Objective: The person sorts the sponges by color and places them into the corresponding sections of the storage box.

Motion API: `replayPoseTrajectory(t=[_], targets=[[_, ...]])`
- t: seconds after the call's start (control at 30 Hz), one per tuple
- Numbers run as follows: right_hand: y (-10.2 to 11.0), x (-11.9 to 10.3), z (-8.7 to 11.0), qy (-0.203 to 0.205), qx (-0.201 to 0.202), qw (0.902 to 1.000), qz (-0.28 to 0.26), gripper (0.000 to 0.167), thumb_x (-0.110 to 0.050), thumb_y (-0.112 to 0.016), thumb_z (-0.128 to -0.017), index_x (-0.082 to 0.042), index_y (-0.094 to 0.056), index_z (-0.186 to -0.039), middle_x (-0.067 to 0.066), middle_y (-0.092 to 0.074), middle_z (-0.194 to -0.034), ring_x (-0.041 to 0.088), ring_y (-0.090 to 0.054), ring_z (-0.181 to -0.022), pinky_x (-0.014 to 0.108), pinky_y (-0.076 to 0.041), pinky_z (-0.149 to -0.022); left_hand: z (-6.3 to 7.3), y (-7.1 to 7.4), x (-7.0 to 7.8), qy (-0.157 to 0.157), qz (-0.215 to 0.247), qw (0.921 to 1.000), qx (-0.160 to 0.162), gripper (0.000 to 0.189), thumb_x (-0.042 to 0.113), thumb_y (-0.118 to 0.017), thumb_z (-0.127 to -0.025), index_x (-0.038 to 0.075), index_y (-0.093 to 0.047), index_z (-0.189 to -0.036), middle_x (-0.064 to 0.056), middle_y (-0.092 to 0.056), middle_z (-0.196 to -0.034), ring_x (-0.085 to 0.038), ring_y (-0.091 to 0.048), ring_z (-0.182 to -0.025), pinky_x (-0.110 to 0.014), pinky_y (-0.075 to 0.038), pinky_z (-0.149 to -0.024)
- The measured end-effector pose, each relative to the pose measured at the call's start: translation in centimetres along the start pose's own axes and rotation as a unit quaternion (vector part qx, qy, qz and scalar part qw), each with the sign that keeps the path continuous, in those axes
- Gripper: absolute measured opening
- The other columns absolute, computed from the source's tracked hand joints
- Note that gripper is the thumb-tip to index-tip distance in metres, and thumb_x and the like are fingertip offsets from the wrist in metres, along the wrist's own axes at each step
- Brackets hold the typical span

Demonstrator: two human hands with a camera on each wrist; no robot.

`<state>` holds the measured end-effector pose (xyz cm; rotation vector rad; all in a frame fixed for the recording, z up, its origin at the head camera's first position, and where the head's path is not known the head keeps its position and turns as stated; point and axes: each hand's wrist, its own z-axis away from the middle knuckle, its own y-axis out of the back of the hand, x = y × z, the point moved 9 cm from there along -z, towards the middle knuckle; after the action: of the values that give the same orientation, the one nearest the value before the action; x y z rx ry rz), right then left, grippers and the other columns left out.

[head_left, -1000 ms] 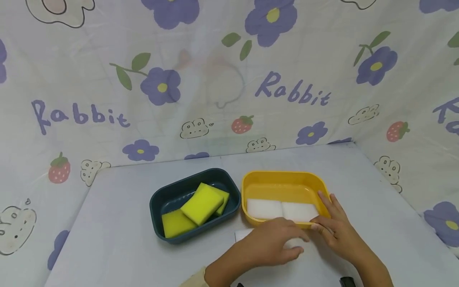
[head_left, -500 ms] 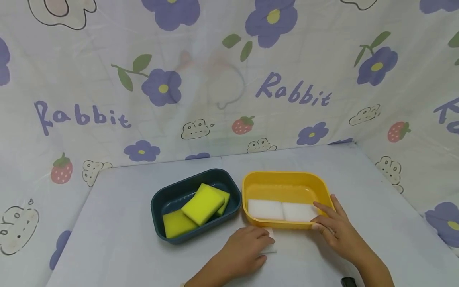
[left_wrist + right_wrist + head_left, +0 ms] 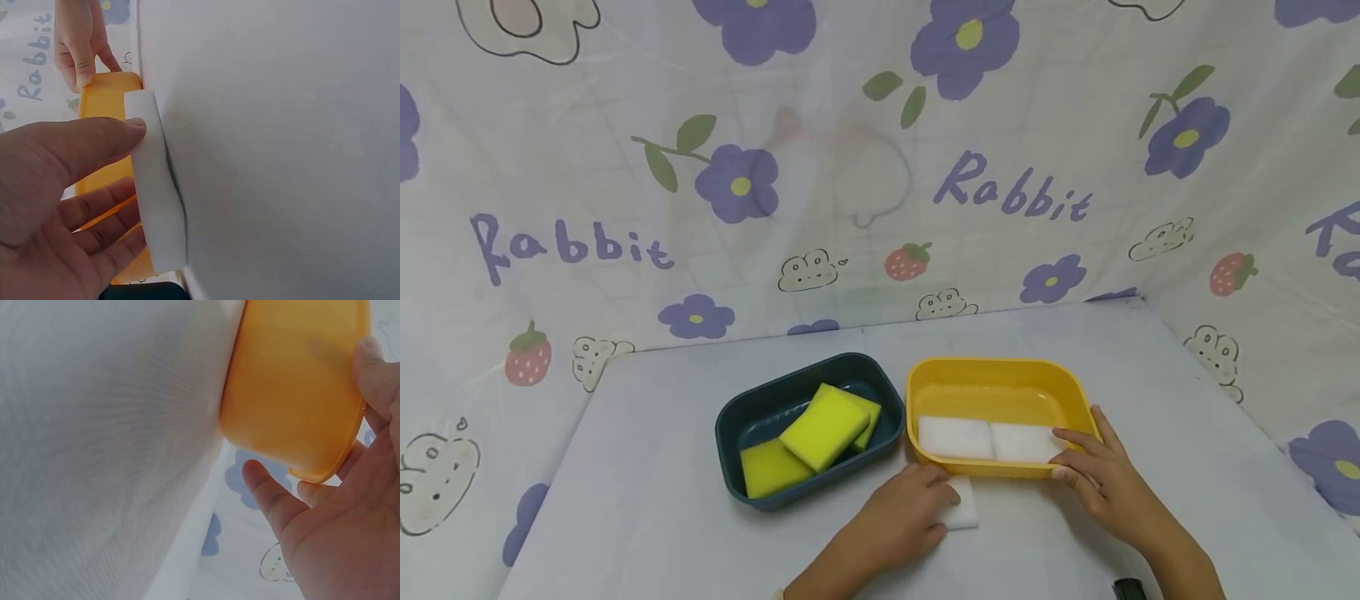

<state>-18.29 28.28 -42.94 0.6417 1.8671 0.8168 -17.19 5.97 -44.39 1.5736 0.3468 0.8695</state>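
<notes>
My left hand (image 3: 898,518) is at a white sponge (image 3: 962,505) lying on the table in front of the yellow tray (image 3: 985,390). In the left wrist view, the thumb sits on the near side of that sponge, with the other fingers behind it. The right hand (image 3: 1108,487) grips the front right corner of the yellow tray. Its thumb and some fingers are at the rim in the right wrist view, while one finger extends beside the end wall. Two white sponges (image 3: 955,437) lie side by side along the tray's front.
A dark teal tray (image 3: 730,417) with several yellow sponges (image 3: 823,425) stands left of the yellow one, their ends close together. A small black object (image 3: 1128,589) shows at the bottom edge. Patterned cloth (image 3: 850,167) hangs behind the white table (image 3: 647,467).
My left hand came down left onto the front white sponge, then slid slightly further left along it, uncovering more of its right end. The right hand shifted a little on the tray's rim.
</notes>
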Motion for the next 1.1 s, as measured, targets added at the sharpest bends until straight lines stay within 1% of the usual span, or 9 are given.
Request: replayPoseTrajectory(t=[0.17,0.3,0.4,0.57,0.7,0.8,0.87,0.97,1.1], targets=[[0.1,-0.1,-0.1,0.003,-0.001,1.0,0.001,0.005,-0.014,-0.073,-0.092,-0.017,-0.075,-0.093,0.02,-0.061,-0.133,0.043,-0.005,-0.15,0.073,-0.013,-0.11,0.0,0.1,-0.2,0.017,-0.013,0.9998,-0.002,0.028,0.024,-0.079,-0.087,0.026,-0.074,-0.115,0.005,-0.059,-0.125,-0.015,-0.054,-0.11,-0.031,-0.049,-0.094],[0.2,-0.2,-0.1,0.008,0.002,1.0,0.001,0.005,-0.013,-0.073,-0.092,-0.017,-0.075,-0.093,0.02,-0.061,-0.132,0.044,-0.006,-0.15,0.074,-0.014,-0.109,0.0,0.1,-0.4,0.03,-0.016,0.9993,-0.014,0.032,0.023,-0.081,-0.085,0.031,-0.073,-0.115,0.007,-0.058,-0.126,-0.015,-0.055,-0.106,-0.033,-0.05,-0.09],[0.2,-0.2,-0.1,0.007,0.001,1.0,-0.003,0.006,-0.012,-0.073,-0.092,-0.017,-0.075,-0.093,0.02,-0.061,-0.132,0.045,-0.006,-0.15,0.074,-0.014,-0.109,-0.1,0.1,-0.4,0.032,-0.014,0.9992,-0.019,0.034,0.022,-0.082,-0.084,0.031,-0.073,-0.115,0.008,-0.058,-0.125,-0.014,-0.055,-0.104,-0.032,-0.05,-0.089],[0.1,-0.3,-0.1,0.006,0.002,0.9999,-0.009,0.006,-0.012,-0.074,-0.091,-0.017,-0.075,-0.093,0.021,-0.061,-0.132,0.046,-0.006,-0.149,0.075,-0.014,-0.108,0.1,0.0,-0.4,0.027,-0.008,0.9993,-0.023,0.034,0.022,-0.081,-0.083,0.031,-0.073,-0.116,0.007,-0.058,-0.124,-0.013,-0.055,-0.103,-0.031,-0.05,-0.09],[0.1,-0.1,-0.1,0.002,0.001,1.0,-0.005,0.005,-0.012,-0.073,-0.092,-0.017,-0.076,-0.093,0.02,-0.061,-0.132,0.045,-0.006,-0.149,0.075,-0.014,-0.108,0.2,0.1,0.2,0.006,0.007,0.9996,-0.028,0.033,0.026,-0.081,-0.084,0.032,-0.073,-0.115,0.009,-0.059,-0.125,-0.011,-0.055,-0.106,-0.03,-0.05,-0.091],[0.0,0.0,0.0,-0.005,-0.003,1.0,-0.003,0.005,-0.012,-0.073,-0.092,-0.016,-0.076,-0.092,0.021,-0.061,-0.132,0.045,-0.006,-0.149,0.075,-0.015,-0.108,0.3,0.6,0.9,-0.02,0.017,0.9993,-0.025,0.033,0.027,-0.081,-0.084,0.032,-0.072,-0.116,0.009,-0.059,-0.125,-0.01,-0.055,-0.108,-0.028,-0.05,-0.088],[0.0,0.1,0.0,-0.008,-0.005,0.9999,-0.002,0.004,-0.013,-0.073,-0.092,-0.016,-0.076,-0.092,0.021,-0.061,-0.132,0.045,-0.006,-0.15,0.075,-0.014,-0.108,0.4,1.1,1.3,-0.038,0.023,0.9987,-0.024,0.033,0.027,-0.08,-0.085,0.032,-0.072,-0.116,0.01,-0.059,-0.125,-0.009,-0.055,-0.106,-0.026,-0.05,-0.086],[0.0,0.1,0.0,-0.008,-0.005,1.0,0.0,0.005,-0.012,-0.073,-0.091,-0.016,-0.076,-0.093,0.02,-0.061,-0.132,0.044,-0.006,-0.15,0.075,-0.015,-0.108,0.3,2.1,1.8,-0.062,0.032,0.9973,-0.022,0.033,0.029,-0.078,-0.085,0.031,-0.072,-0.117,0.01,-0.061,-0.122,-0.007,-0.056,-0.102,-0.022,-0.049,-0.085],[0.0,0.0,0.0,-0.005,-0.001,1.0,0.001,0.006,-0.012,-0.073,-0.092,-0.016,-0.076,-0.093,0.02,-0.062,-0.131,0.044,-0.006,-0.15,0.074,-0.014,-0.109,0.1,3.7,2.0,-0.077,0.039,0.9961,-0.017,0.032,0.032,-0.076,-0.087,0.029,-0.071,-0.118,0.01,-0.062,-0.119,-0.005,-0.057,-0.098,-0.019,-0.049,-0.085]])
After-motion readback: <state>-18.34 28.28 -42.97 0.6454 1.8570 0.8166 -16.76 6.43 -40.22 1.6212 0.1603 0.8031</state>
